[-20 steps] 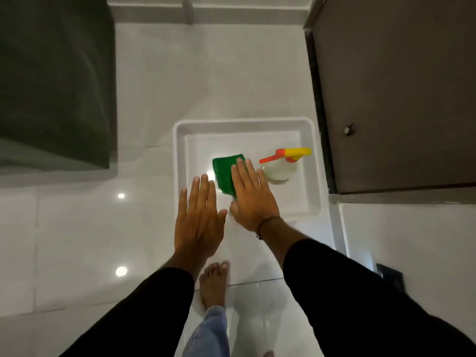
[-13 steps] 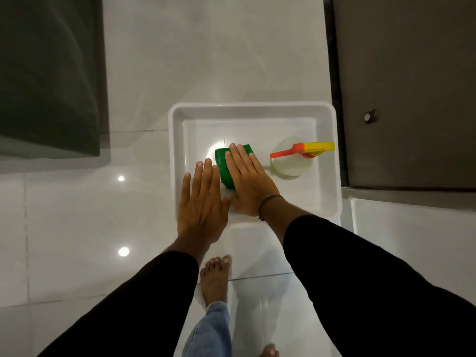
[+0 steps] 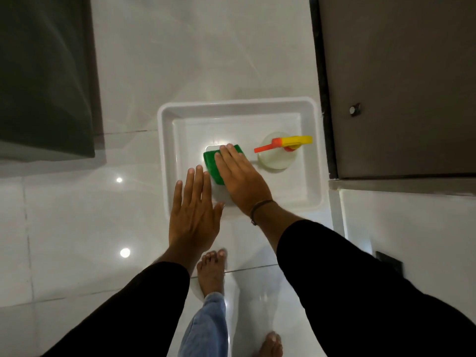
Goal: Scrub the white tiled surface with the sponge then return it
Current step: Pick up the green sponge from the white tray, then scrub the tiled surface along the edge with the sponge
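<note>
A green sponge (image 3: 210, 163) lies in a white plastic tray (image 3: 231, 103) that sits on the white tiled floor (image 3: 77, 228). My right hand (image 3: 239, 176) lies over the sponge with its fingers stretched across the top; the thumb is hidden. Only the sponge's left part shows. My left hand (image 3: 193, 215) hovers flat and empty, fingers apart, over the tray's near left corner, just beside the sponge.
A pale spray bottle (image 3: 277, 157) with a yellow and orange trigger stands in the tray's right half. A brown cabinet door (image 3: 399, 86) with a knob borders the tray's right side. A dark green block (image 3: 43, 73) fills the upper left. My bare foot (image 3: 211, 271) stands just below the tray.
My right hand has slid further over the sponge and now covers most of it. My left hand stays beside it. The view has come closer to the tray.
</note>
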`<state>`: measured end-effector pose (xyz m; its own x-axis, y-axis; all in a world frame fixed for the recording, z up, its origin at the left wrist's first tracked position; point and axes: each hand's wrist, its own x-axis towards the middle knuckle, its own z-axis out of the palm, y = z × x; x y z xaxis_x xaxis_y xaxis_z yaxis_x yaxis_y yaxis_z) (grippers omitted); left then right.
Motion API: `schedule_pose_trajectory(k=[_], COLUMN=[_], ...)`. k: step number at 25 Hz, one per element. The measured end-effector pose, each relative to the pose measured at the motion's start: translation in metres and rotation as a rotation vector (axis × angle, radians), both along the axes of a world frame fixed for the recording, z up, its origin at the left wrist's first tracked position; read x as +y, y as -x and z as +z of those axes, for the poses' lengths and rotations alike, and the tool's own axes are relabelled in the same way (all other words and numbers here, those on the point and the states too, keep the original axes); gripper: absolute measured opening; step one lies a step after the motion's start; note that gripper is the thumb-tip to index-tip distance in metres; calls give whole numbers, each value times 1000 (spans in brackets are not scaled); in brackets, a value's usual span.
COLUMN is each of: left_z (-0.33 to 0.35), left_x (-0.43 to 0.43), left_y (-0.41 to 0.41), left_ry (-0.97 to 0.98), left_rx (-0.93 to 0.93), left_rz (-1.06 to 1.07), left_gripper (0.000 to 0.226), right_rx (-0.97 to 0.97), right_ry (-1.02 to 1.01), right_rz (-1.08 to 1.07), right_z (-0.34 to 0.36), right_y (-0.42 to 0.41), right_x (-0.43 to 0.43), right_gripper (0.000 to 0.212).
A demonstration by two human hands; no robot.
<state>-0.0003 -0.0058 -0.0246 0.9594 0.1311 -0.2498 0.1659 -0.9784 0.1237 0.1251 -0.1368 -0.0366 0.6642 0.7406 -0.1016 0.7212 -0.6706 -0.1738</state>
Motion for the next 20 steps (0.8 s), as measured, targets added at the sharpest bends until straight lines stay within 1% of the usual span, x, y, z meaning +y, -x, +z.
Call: schedule_pose_trajectory(k=[2, 5, 8, 10, 13, 14, 17, 20], left_z=[24, 53, 66, 66, 51, 42, 6, -55], left_x=[-11, -39, -76, -106, -154, -167, -204, -236], left_y=[21, 59, 105, 140, 189, 201, 227, 233], left_ry=[20, 22, 22, 20, 33, 40, 72, 100], left_rx=[14, 30, 74, 92, 110, 104, 118, 145], left_rz=[-6, -36, -83, -133, -148, -149, -210, -277], left_gripper=[76, 78, 76, 76, 77, 77, 78, 78], right_rx=[45, 79, 66, 102, 216, 236, 299, 324], right_ry=[-45, -30, -51, -43, -17, -17, -14, 5], right_rz=[-60, -169, -244, -280, -386, -412, -452, -528], right_z=[38, 88, 116, 116, 91, 77, 20, -48], right_y=[25, 81, 150, 202, 268, 282, 315, 325], right_x=[-14, -54, -104, -142, -198, -216, -269, -316], right_gripper=[52, 54, 61, 67, 80, 81, 72, 81])
